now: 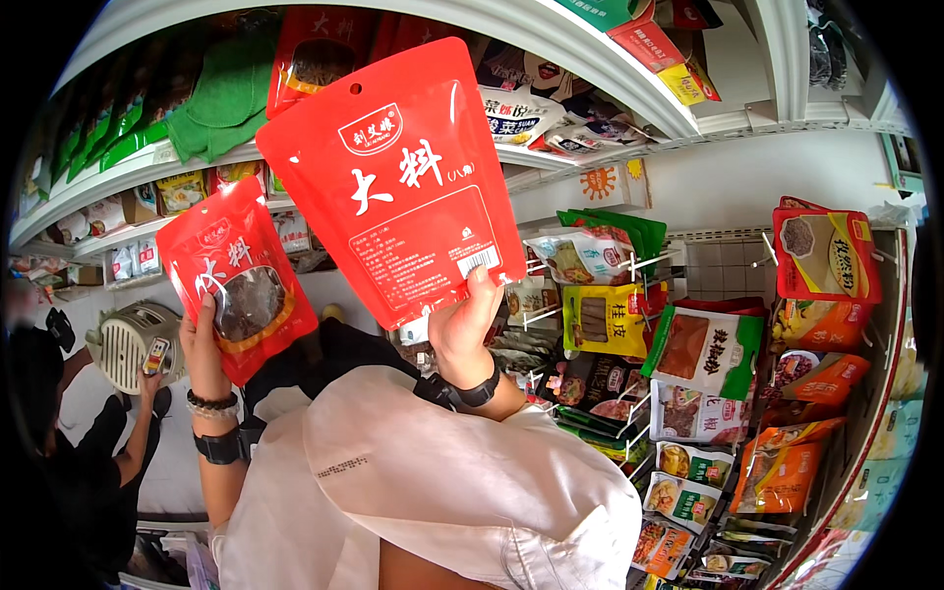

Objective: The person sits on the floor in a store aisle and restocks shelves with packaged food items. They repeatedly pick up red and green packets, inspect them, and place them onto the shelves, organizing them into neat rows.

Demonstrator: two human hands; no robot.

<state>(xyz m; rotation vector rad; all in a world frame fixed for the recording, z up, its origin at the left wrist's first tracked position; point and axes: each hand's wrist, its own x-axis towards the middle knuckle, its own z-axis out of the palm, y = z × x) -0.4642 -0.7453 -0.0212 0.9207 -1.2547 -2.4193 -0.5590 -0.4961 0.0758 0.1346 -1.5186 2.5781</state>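
Observation:
My left hand [204, 343] grips the lower left edge of a red plastic pouch [240, 310], thumb on its front. Dark dried contents show through the pouch's clear window, and it leans to the left. In my right hand [466, 332] is a larger-looking red pouch [413, 214], pinched at its bottom edge with the thumb over a barcode corner. Its printed panel faces me, and a round hang hole sits near the top. The fingers behind this pouch are hidden. Both pouches are held up before a shelf, apart from each other.
A shelf edge [236, 153] with a green cloth [221, 96] and more red pouches [317, 51] runs ahead. Hooks on the right carry seasoning packets [704, 354]. At left, a person in black [81, 472] holds a small device [155, 355] near a beige slatted stool [133, 346].

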